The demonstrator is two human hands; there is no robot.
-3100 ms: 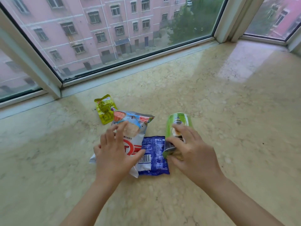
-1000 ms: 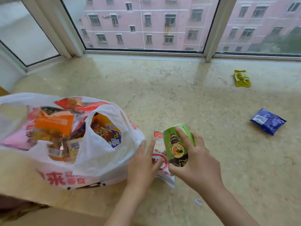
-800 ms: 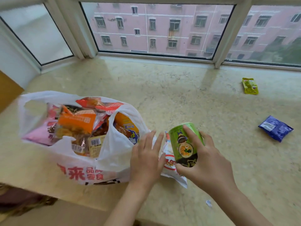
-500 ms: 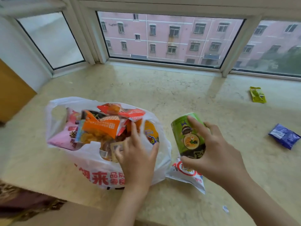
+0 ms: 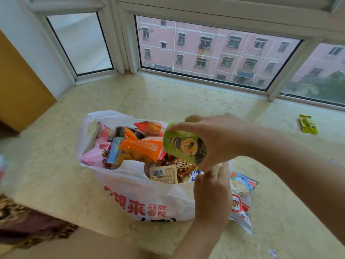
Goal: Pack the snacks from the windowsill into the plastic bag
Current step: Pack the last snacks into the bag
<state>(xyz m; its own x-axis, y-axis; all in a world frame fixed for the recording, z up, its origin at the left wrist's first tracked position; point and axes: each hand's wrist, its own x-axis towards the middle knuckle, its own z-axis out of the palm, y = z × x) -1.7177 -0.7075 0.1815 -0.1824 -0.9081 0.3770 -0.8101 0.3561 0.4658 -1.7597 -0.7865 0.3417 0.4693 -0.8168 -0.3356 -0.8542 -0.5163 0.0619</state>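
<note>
Beige marble windowsill (image 5: 168, 98) runs beneath white-framed windows that face a pink apartment block. From our head view, our right hand (image 5: 220, 139) grips a small green cylindrical snack can (image 5: 183, 146), fingers curled over its far side and thumb beneath, so the can sits tilted in the air just above the mouth of the white plastic bag (image 5: 149, 199) with red lettering. Our left hand (image 5: 211, 193) pinches the bag's right handle near the rim, fingers curled round the film. That bag stands toward the near edge of the sill and is stuffed with packets: an orange snack packet (image 5: 138, 148) on top, a pink packet (image 5: 97, 154) at its left side, and a cookie packet (image 5: 179, 165) with a barcode label at the front. A white and blue snack pouch (image 5: 241, 193) lies on the sill touching the bag's right side. A small yellow-green sachet (image 5: 308, 124) lies well apart, near the right edge.
</note>
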